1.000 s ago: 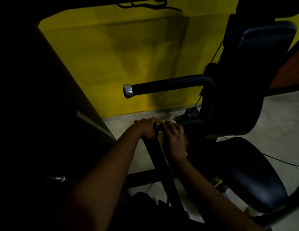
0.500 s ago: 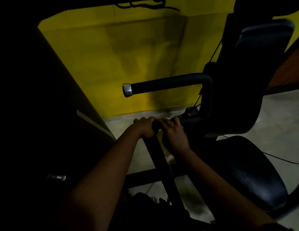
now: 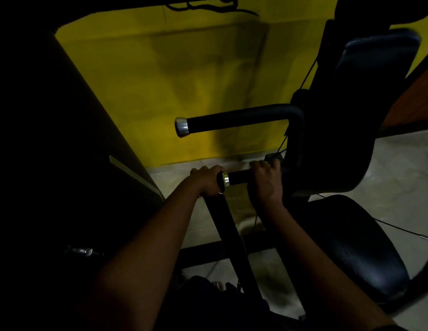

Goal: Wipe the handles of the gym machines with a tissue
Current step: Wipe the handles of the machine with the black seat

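Observation:
The lower handle (image 3: 239, 177) is a black grip with a silver end cap, level in the middle of the head view. My right hand (image 3: 265, 181) is curled over its right part, near the bend in the frame. No tissue shows; whatever lies under the palm is hidden. My left hand (image 3: 205, 180) grips the top of a slanted black bar (image 3: 228, 232), right beside the handle's end cap. A second, upper handle (image 3: 236, 119) with a silver cap sticks out to the left above both hands, untouched.
The machine's black seat pad (image 3: 351, 247) is at the lower right and its back pad (image 3: 375, 91) stands above it. A yellow wall (image 3: 172, 80) is behind. A dark machine body (image 3: 52, 163) fills the left. Thin cables (image 3: 399, 231) run across the pale floor.
My right hand has slid to the right along the lower handle, uncovering its black grip and silver cap. The white tissue seen under it a second ago no longer shows. My left hand stayed put.

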### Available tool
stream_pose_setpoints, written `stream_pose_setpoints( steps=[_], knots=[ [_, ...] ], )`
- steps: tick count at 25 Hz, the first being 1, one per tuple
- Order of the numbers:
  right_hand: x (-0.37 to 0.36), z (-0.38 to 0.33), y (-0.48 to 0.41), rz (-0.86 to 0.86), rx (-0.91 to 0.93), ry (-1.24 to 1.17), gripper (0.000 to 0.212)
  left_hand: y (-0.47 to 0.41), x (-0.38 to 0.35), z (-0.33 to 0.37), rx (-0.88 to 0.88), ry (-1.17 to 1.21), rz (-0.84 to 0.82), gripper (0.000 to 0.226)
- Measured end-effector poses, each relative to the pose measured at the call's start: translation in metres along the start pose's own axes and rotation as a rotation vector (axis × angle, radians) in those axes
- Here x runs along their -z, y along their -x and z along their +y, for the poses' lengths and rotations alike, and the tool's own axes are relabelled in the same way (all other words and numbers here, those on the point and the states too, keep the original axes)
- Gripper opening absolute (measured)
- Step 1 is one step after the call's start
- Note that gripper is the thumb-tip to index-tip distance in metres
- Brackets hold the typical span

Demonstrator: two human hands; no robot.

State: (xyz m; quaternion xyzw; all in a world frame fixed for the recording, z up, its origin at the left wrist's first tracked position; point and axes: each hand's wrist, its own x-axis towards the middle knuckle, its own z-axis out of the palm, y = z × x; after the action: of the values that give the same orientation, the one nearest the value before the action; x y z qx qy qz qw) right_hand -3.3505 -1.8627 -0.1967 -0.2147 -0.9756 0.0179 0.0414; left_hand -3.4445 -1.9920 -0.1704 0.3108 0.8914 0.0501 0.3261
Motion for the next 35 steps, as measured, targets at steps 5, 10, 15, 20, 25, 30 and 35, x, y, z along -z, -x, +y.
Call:
stream_pose_setpoints(
  steps=[5, 10, 15, 20, 25, 30, 35],
  knots=[
    [-0.01, -0.032, 0.009, 0.131, 0.3, -0.11, 0.026, -0.002, 0.0, 0.004, 0.028, -0.054, -0.003, 0.067],
    [-0.018, 0.023, 0.001, 0.078, 0.089, -0.096, 0.044, -0.003, -0.001, 0.0, 0.032, -0.024, -0.021, 0.069],
    [-0.023, -0.035, 0.022, 0.282, 0.22, -0.273, 0.038, -0.002, -0.001, 0.004, 0.013, -0.069, 0.001, 0.065],
    [-0.033, 0.036, 0.021, 0.281, 0.164, -0.215, 0.049, -0.004, -0.002, 0.0, 0.038, -0.029, -0.014, 0.07],
    [-0.039, -0.021, 0.028, 0.258, -0.016, -0.413, 0.049, -0.006, -0.002, 0.002, 0.044, -0.043, -0.019, 0.067],
    [-0.041, 0.001, 0.033, 0.358, 0.366, -0.23, 0.048, -0.003, -0.001, 0.004, 0.034, -0.055, -0.014, 0.068],
    [-0.051, -0.014, 0.031, 0.377, -0.101, -0.456, 0.049, -0.005, -0.003, 0.002, 0.03, -0.061, -0.012, 0.068]
  ],
)
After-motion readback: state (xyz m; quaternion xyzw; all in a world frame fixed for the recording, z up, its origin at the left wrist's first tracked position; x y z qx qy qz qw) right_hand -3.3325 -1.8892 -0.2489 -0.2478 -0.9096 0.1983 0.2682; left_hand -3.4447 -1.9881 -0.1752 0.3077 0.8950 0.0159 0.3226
